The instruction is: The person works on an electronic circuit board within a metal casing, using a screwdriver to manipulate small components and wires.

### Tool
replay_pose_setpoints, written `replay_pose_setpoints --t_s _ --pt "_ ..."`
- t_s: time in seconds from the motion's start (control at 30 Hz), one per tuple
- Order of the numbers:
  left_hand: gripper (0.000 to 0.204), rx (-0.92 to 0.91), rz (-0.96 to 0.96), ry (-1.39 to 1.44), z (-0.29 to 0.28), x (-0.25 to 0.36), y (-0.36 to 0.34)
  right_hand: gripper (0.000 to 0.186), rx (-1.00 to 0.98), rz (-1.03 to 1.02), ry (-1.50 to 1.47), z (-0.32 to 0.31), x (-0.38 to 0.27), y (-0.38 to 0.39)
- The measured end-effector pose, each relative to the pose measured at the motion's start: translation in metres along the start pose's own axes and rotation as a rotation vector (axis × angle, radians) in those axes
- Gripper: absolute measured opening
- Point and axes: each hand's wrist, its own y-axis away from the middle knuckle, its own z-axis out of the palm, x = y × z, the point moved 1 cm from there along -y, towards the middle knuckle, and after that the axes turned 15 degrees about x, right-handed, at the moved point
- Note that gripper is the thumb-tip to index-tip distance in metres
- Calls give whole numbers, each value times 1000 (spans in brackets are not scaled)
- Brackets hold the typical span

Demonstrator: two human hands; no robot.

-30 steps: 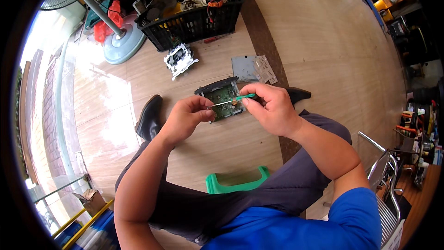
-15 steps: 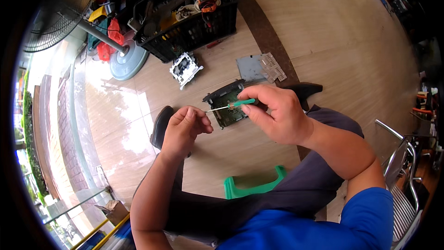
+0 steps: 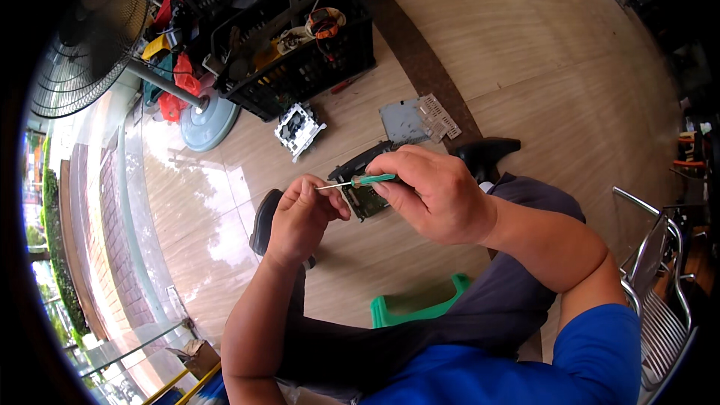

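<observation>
My right hand [image 3: 439, 193] grips a screwdriver [image 3: 373, 179] by its green and clear handle, the thin metal shaft pointing left. The shaft's tip reaches the fingertips of my left hand [image 3: 304, 214], whose thumb and forefinger are pinched together there. Whether a small part sits between those fingers cannot be made out. Below both hands, on the floor, lies a green circuit board [image 3: 367, 204] with a black front panel [image 3: 364, 161] along its far edge. My right hand covers part of the board.
A white and black mechanism frame [image 3: 298, 133], a grey metal plate [image 3: 403, 121] and a perforated plate [image 3: 439, 116] lie beyond the board. Farther back stands a black tool crate [image 3: 300, 67], with a fan base [image 3: 210, 121] to its left. A green stool [image 3: 420, 307] is under me.
Both hands sit slightly lower in view, and the screwdriver has shifted left with its tip closer to my left fingertips. The whole scene has shifted a little as the view moved.
</observation>
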Motion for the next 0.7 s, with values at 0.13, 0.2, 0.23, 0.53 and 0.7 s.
replay_pose_setpoints --t_s 0.13,0.2,0.23,0.53,0.7 --pt "29 12 -1 -17 -2 0 2 17 -10 16 15 -2 0 0" --pt "29 8 -1 -16 -3 -1 1 17 -4 4 12 -2 2 1" --pt "29 7 -1 -16 -4 -1 1 17 -4 3 14 -2 1 1" --pt "29 19 1 -35 -4 -1 2 18 -15 21 -4 0 0 2" --pt "31 32 1 -71 -6 0 4 18 -40 8 -5 3 -1 3"
